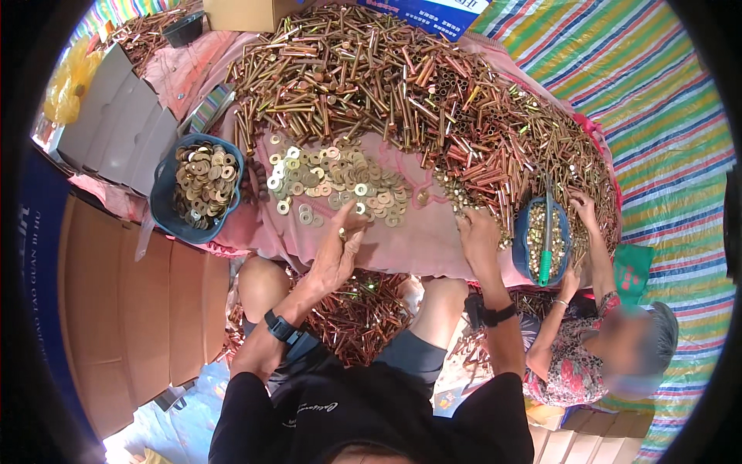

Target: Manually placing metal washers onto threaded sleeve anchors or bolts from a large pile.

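Note:
My left hand [338, 251] is at the near edge of a loose spread of flat metal washers [332, 174] on the pink cloth. Its index finger points at the washers and the other fingers curl in. A small brass-coloured piece shows at the fingers, too small to name. My right hand [481, 238] reaches to a small heap of metal nuts [454, 193], fingers extended and slightly apart, tips at the heap's near edge. Beyond both hands lies a big mound of brass-coloured bolts and tube-like sleeves [348, 69].
A blue tub [158, 197] of washers stands at left. At right a blue basket [519, 251] holds small nuts, with a green-handled tool [546, 267] across it. Another person [568, 363] sits there, one hand [583, 209] on the mound. Cardboard boxes [147, 301] line the left.

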### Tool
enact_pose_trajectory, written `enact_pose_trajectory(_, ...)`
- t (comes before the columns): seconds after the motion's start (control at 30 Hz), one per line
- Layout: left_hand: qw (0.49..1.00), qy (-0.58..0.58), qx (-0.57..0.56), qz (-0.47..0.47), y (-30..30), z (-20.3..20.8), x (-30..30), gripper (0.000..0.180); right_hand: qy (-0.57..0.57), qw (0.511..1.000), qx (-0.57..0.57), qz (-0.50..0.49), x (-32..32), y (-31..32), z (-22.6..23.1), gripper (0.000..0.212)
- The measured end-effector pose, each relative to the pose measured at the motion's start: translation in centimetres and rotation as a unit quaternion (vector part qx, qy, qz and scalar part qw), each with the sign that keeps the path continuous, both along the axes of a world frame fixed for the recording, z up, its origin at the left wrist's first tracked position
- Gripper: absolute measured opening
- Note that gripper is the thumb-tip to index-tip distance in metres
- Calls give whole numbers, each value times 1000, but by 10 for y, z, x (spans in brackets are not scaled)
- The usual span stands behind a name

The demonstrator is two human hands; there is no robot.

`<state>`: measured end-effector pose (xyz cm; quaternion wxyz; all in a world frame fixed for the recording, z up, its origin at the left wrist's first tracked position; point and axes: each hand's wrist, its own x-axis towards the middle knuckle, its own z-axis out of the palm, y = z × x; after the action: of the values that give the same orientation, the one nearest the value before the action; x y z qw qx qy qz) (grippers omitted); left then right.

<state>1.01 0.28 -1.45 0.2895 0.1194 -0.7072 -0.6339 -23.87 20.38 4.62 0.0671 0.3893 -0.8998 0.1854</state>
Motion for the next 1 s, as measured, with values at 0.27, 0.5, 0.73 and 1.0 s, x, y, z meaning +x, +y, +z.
enact_pose_trajectory(0.27,997,17,-6,70,3,-6,-6,51,-65,994,-27,85,-11,-15,4,17)
enact_pose_trajectory(0.5,999,17,-10,48,2,0,-8,42,-24,988,47,147,29,-32,-1,16)
enact_pose_trajectory(0.73,999,5,-27,36,3,3,-8,40,-145,976,-49,155,34,-31,-9,18)
enact_pose_trajectory(1.0,999,27,-29,30,2,-1,-8,40,-239,960,-137,53,18,-23,-9,20)
